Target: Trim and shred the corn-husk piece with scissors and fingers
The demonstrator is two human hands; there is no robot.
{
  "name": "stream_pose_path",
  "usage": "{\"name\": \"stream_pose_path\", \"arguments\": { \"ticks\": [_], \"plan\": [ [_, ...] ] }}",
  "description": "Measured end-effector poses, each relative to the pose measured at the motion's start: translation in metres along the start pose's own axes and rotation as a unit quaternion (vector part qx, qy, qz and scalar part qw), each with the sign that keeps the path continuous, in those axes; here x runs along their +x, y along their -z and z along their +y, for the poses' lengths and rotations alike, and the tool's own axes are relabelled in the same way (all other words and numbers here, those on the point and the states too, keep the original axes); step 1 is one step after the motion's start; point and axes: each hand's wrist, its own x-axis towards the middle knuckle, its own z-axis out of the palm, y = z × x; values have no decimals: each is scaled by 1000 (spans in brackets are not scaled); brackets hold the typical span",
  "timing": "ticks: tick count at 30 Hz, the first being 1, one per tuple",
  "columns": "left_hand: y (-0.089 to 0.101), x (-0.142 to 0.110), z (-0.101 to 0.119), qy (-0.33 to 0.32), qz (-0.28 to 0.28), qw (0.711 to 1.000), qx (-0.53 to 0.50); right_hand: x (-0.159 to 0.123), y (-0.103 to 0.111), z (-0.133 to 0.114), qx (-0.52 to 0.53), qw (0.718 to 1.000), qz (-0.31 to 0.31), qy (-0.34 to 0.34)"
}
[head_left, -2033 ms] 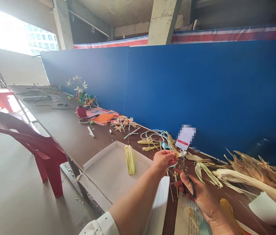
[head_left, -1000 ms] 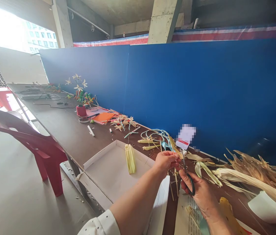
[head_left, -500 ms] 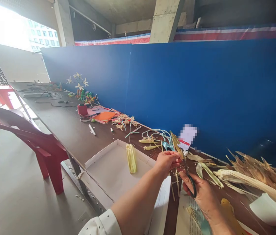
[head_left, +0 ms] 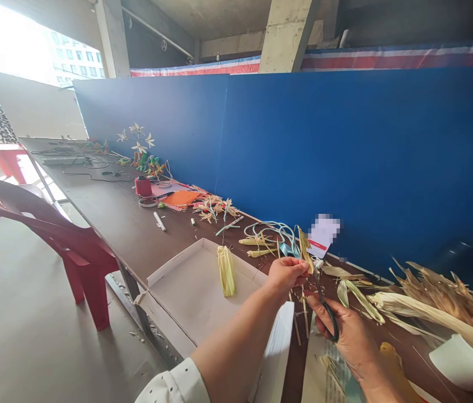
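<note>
Between its pinched fingertips, my left hand [head_left: 287,278] holds a strip of dried corn husk [head_left: 304,246] upright. My right hand [head_left: 345,330] is closed around the dark handles of a pair of scissors [head_left: 329,314], whose blades point up against the husk beside my left fingertips. A pale tied bundle of husk [head_left: 226,271] with a thin wire on top lies in the shallow white cardboard tray [head_left: 177,262] to the left. Beyond my hands, several small rolled husk pieces [head_left: 257,242] rest on the brown table.
A heap of dry husks [head_left: 441,296] and a white bowl [head_left: 454,361] lie to the right. Pale blue cord [head_left: 270,226] and a white card [head_left: 324,232] sit near the blue partition [head_left: 345,151]. A red thread spool [head_left: 143,186] and husk flowers stand further left. A red chair [head_left: 80,268] is beside the table.
The view has shifted slightly. My left hand keeps its pinch on the husk, which leans a little differently, and the scissors remain beside it in my right hand.
</note>
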Motion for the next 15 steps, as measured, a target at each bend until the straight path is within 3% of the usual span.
{"name": "stream_pose_path", "arguments": {
  "ticks": [4, 11, 15],
  "plan": [
    [2, 0, 0, -6, -12, 1000, 0, 0, 3, -1, 11, 999, -29, -26],
    [2, -2, 2, 3, -16, 1000, 0, -2, -3, 0, 21, 1000, 12, -2],
    [3, -4, 2, 42, -50, 998, 18, -3, -1, 0, 16, 1000, 21, -4]
  ]
}}
